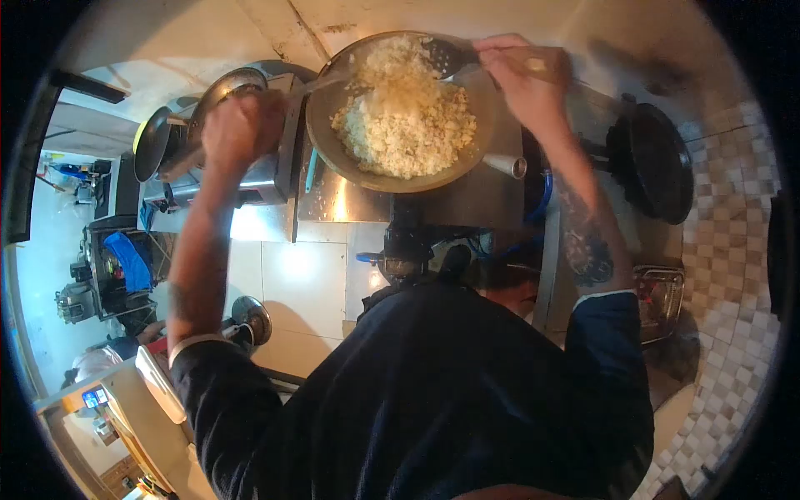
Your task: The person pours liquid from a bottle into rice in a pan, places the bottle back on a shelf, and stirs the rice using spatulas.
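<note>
A wok (332,155) holds fried rice (410,129). Fingers closed, the left hand (240,129) grasps a utensil (327,81); the right hand (527,81), a spatula (445,58).

- Both arms reach forward, well apart, one either side of the torso (429,400).
- Left hand (237,129): balled in a fist, fingers curled in, back of hand up; slightly blurred.
- Left forearm (201,237): bare, runs nearly straight ahead, leans a bit inward toward the wrist.
- Right hand (527,82): fingers (502,43) closed, pointing inward; sits farther forward than left.
- Right forearm (577,200): bare, angled inward from elbow to hand, dark tattoo near elbow.
- Upper arms in dark sleeves (612,350) ending around the elbows.
</note>
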